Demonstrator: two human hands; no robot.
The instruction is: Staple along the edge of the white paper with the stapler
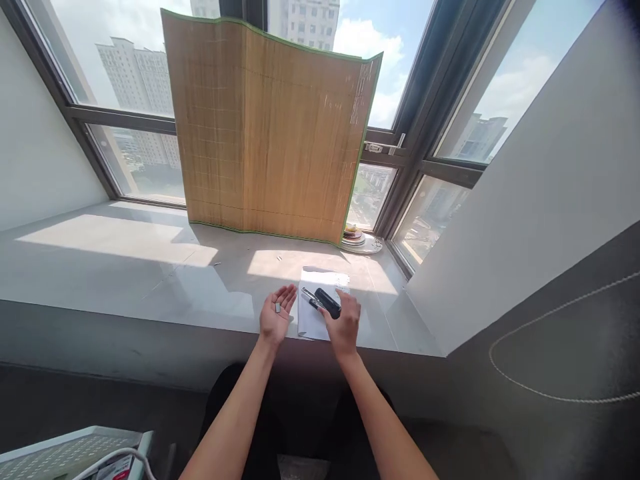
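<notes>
My left hand [275,320] is turned palm up at the sill's front, fingers stretched out. On it lies a small grey block, apparently a strip of staples [277,307]. My right hand [344,325] has its thumb and fingers around the near end of a black stapler [326,300]. The stapler looks swung open, its metal tray [310,297] apart from the black top. It rests over white paper [311,325], whose right part my right hand partly hides.
Tiny loose bits [279,258] lie on the white window sill [235,293]. A bamboo mat [270,133] leans upright against the window. Stacked plates [363,244] stand in the right corner. A white basket [90,443] sits lower left; a cord [545,395] hangs at right.
</notes>
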